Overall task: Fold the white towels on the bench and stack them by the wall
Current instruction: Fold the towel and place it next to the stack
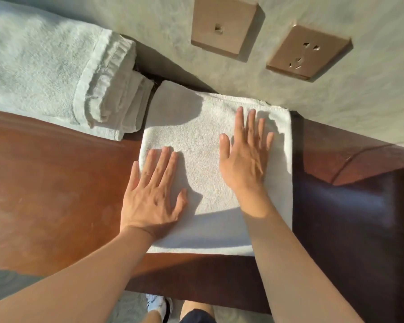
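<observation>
Here both hands lie flat on one white towel (208, 164), which is spread in a folded rectangle across the wooden bench (56, 194), its far edge up against the wall (336, 108). The left hand (153, 194) presses near the towel's left edge, fingers straight and slightly spread, the heel partly over the edge. The right hand (243, 157) presses further in toward the wall, fingers straight and fanned. Neither pinches cloth. Judgement: the flat palms are there to smooth the fold and squeeze out air so the layers sit even. To the left, touching the wall, a pile of folded towels (56, 73) already stands; it nearly meets this towel's corner. Two socket plates (309, 51) sit on the wall above. The towel likely needs another fold before it joins the pile.
</observation>
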{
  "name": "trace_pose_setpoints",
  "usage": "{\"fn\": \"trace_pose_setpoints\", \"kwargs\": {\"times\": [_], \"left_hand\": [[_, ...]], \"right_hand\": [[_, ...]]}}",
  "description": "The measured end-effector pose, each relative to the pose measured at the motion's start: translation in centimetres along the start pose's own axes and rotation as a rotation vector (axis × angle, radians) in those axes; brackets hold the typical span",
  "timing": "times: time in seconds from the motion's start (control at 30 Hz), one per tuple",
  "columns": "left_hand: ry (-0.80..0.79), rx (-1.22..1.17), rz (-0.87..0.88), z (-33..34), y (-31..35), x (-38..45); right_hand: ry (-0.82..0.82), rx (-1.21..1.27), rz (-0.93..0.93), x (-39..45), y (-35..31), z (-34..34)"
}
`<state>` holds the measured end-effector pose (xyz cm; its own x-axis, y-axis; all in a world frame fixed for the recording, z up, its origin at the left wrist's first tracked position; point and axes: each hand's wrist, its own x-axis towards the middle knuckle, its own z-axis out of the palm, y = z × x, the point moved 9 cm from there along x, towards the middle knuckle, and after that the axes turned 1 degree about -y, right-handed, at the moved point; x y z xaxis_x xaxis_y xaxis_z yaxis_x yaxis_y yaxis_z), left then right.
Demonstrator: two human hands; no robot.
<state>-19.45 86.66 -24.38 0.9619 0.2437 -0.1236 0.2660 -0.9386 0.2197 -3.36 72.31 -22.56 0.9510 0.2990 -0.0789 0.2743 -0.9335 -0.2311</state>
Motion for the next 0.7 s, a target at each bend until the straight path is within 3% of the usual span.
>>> {"fn": "trace_pose_setpoints", "kwargs": {"times": [0.07,0.1,0.23,0.33,0.43,0.5,0.7], "left_hand": [[0.012,-0.012,0.010,-0.2,0.1,0.0],[0.026,-0.015,0.017,-0.3,0.1,0.0],[0.039,-0.019,0.037,-0.2,0.1,0.1],[0.019,-0.011,0.033,-0.2,0.3,0.2],[0.027,-0.026,0.025,-0.4,0.3,0.1],[0.025,-0.020,0.030,-0.4,0.4,0.2],[-0.016,-0.002,0.020,-0.1,0.2,0.3]], "right_hand": [[-0.068,-0.072,-0.285,0.2,-3.5,1.1],[-0.105,-0.098,-0.315,1.1,-3.0,1.4],[-0.130,-0.126,0.028,5.8,5.4,0.0],[-0.021,-0.074,0.070,4.2,2.6,-0.5],[-0.029,0.021,-0.219,-0.6,-4.5,1.3],[-0.081,-0.037,-0.317,-1.8,-4.7,2.2],[-0.045,-0.071,0.287,-0.6,6.5,-0.7]]}}
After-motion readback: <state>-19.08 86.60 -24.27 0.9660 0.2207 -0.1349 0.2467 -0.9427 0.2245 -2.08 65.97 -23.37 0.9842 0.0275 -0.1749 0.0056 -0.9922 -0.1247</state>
